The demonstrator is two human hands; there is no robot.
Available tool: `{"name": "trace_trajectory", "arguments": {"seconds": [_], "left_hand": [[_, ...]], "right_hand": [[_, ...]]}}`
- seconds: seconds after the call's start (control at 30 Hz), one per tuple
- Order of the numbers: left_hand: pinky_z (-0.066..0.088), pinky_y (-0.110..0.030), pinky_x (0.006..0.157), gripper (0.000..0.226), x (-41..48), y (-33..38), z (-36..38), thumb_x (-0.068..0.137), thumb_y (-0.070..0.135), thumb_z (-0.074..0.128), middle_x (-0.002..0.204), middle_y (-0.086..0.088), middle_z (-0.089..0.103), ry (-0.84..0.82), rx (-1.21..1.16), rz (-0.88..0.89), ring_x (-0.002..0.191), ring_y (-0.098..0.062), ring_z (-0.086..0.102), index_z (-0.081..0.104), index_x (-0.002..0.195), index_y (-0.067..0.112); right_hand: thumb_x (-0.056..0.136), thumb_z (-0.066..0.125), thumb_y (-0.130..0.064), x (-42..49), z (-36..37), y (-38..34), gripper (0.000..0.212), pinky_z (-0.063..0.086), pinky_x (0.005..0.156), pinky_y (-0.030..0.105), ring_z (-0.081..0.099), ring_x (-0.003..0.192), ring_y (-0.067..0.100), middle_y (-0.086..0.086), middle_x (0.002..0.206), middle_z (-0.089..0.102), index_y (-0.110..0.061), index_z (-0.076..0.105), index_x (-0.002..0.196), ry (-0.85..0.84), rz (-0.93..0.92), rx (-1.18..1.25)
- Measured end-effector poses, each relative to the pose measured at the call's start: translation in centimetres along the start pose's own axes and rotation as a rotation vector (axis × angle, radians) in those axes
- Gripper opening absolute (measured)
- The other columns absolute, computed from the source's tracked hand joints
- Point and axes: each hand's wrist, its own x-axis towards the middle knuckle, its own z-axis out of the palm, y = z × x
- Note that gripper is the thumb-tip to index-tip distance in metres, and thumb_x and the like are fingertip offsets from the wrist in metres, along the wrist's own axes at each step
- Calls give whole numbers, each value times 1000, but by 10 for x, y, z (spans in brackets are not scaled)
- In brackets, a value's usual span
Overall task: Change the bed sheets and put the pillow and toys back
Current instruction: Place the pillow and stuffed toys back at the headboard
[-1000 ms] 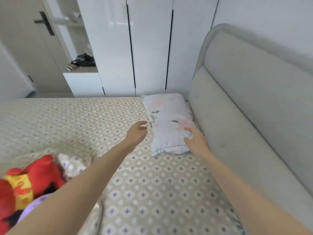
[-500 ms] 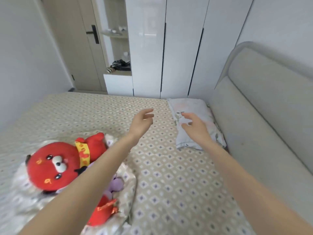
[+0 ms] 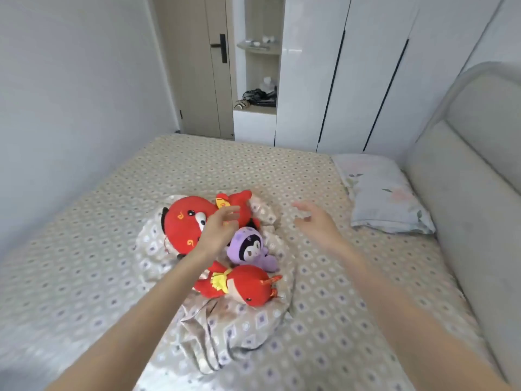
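Red toys [image 3: 183, 221] beneath loose left hand [image 3: 218, 231], right hand [image 3: 318, 225] alongside

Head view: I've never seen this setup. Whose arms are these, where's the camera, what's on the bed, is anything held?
No machine here: a person wears a wide-angle camera on the head, looking down at their own bare arms. The left hand reaches over a big red plush; the right hand hovers beside it. Both have relaxed fingers and hold nothing. On the patterned sheet, a crumpled cloth carries that toy, a purple plush and a smaller red plush. A floral pillow lies by the headboard.
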Motion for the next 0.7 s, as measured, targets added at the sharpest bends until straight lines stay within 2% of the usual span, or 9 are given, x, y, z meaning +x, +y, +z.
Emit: {"name": "trace_trajectory", "arguments": {"seconds": [0.07, 0.13, 0.2, 0.27, 0.33, 0.4, 0.5, 0.6, 0.7], "left_hand": [[47, -28, 85, 38, -12, -15, -26, 90, -5, 45, 124, -11, 60, 21, -11, -43, 116, -22, 56, 56, 125, 8], [49, -24, 80, 37, -23, -28, -49, 90, -6, 46, 122, -11, 61, 35, -39, -86, 110, -23, 59, 57, 123, 7], [48, -18, 71, 37, -31, -36, -64, 90, -5, 48, 121, -10, 62, 53, -57, -115, 105, -22, 60, 57, 123, 8], [47, -21, 74, 36, -36, -41, -75, 90, -3, 51, 120, -9, 63, 81, -80, -119, 105, -22, 61, 57, 123, 9], [49, -23, 74, 34, -36, -41, -83, 92, 0, 50, 118, -6, 63, 101, -99, -115, 95, -17, 63, 57, 124, 10], [50, -26, 79, 33, -35, -37, -87, 94, 3, 48, 117, -4, 64, 122, -141, -96, 88, -13, 64, 56, 124, 12], [50, -33, 89, 33, -31, -23, -86, 94, 5, 49, 115, 1, 65, 141, -178, -37, 94, -14, 65, 57, 124, 16], [51, -22, 81, 32, -29, -4, -71, 93, 6, 51, 111, 6, 66, 104, -213, 38, 88, -4, 66, 58, 122, 18], [48, -16, 75, 32, -32, 16, -47, 92, 4, 51, 113, 7, 64, 20, -216, 110, 96, -6, 63, 58, 116, 23]], "right_hand": [[86, 60, -7, -5, 28, -11, 42, 36, 83, 16, 57, 106, 17, 1, 129, 56, -15, 57, 127, -34, -4, 5], [85, 61, -5, -10, 53, -20, 40, 36, 84, 17, 58, 105, 18, 3, 129, 58, -16, 59, 123, -82, -5, 42], [86, 59, -2, -14, 71, -27, 40, 41, 92, 24, 57, 112, 20, 4, 130, 58, -15, 59, 124, -120, -5, 54], [87, 57, -2, -15, 85, -32, 42, 42, 98, 28, 55, 118, 20, 2, 130, 58, -13, 57, 127, -131, -21, 54], [87, 57, -4, -16, 94, -38, 41, 41, 94, 23, 55, 115, 17, -1, 128, 58, -15, 57, 127, -117, -41, 68], [88, 57, -5, -20, 96, -43, 40, 40, 93, 22, 55, 113, 14, -7, 123, 58, -19, 58, 125, -97, -54, 95], [87, 56, -4, -28, 88, -53, 41, 43, 98, 25, 55, 113, 11, -13, 121, 58, -25, 59, 121, -38, -74, 167], [89, 55, -6, -41, 68, -65, 38, 43, 84, 7, 58, 99, 2, -27, 111, 56, -36, 59, 110, 65, -86, 224], [90, 54, -6, -64, 44, -64, 37, 43, 76, 5, 57, 90, -4, -28, 111, 53, -29, 59, 119, 186, -83, 243]]}}
